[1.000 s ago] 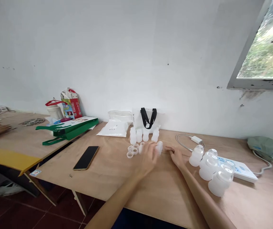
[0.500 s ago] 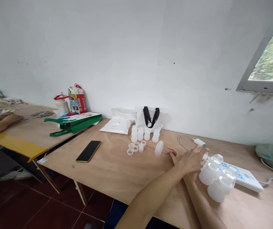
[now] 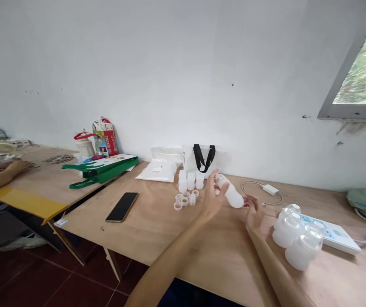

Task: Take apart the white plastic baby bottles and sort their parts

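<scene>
My left hand (image 3: 213,199) grips a frosted white plastic bottle (image 3: 232,195), which tilts with its neck up and to the left. My right hand (image 3: 253,211) stands open just beside the bottle's base; I cannot tell if they touch. Behind my left hand stand several frosted plastic cups (image 3: 189,181), and several small translucent rings (image 3: 182,200) lie to their front left. At the right, several more frosted bottles (image 3: 298,236) stand together next to a white panel with blue markings (image 3: 328,234).
The plywood table (image 3: 83,217) holds a black smartphone (image 3: 122,207), a white packet (image 3: 155,172), a white bag with black handles (image 3: 200,157) and a white adapter with cable (image 3: 270,189). A co-worker's hand (image 3: 18,167) rests on the adjoining table, beyond a green bag (image 3: 99,170).
My left hand has carried a bottle from the group at the right over to the left, and the bottle now tilts in its grip. My right hand has moved slightly right.
</scene>
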### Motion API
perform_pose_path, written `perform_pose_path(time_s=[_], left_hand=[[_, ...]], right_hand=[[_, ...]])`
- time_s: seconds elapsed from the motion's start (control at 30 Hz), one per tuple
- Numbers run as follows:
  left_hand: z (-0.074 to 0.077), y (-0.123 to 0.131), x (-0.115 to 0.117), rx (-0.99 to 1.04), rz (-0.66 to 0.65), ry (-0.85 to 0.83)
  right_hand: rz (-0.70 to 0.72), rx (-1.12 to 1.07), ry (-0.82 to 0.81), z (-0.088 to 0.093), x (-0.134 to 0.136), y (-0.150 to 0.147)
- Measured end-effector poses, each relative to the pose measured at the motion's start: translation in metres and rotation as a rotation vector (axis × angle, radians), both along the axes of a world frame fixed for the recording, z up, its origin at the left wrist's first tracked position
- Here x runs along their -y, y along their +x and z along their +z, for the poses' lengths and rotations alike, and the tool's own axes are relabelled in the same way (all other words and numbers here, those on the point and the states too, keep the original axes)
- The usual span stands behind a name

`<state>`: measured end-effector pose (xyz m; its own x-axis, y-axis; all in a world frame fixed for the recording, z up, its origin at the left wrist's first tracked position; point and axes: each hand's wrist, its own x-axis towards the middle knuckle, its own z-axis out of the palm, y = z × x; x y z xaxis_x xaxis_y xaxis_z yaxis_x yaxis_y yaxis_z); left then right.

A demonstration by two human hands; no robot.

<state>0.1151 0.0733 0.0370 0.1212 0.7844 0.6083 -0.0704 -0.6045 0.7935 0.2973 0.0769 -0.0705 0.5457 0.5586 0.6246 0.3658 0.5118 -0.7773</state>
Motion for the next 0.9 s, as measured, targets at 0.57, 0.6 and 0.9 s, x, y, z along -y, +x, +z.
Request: perform_pose_path(time_s=[0.57, 0.6, 0.9], left_hand=[[-0.067, -0.077, -0.006, -0.462, -0.063, -0.048], [-0.068, -0.079, -0.007, -0.519, -0.06, -0.03], [-0.083, -0.069, -0.013, -0.47, 0.17, -0.024]], right_hand=[[0.773, 0.521, -0.493, 0.029, 0.035, -0.061], [0.811, 0.509, -0.517, 0.029, 0.034, -0.062], [0.56, 0.685, -0.479, 0.027, 0.032, -0.071]])
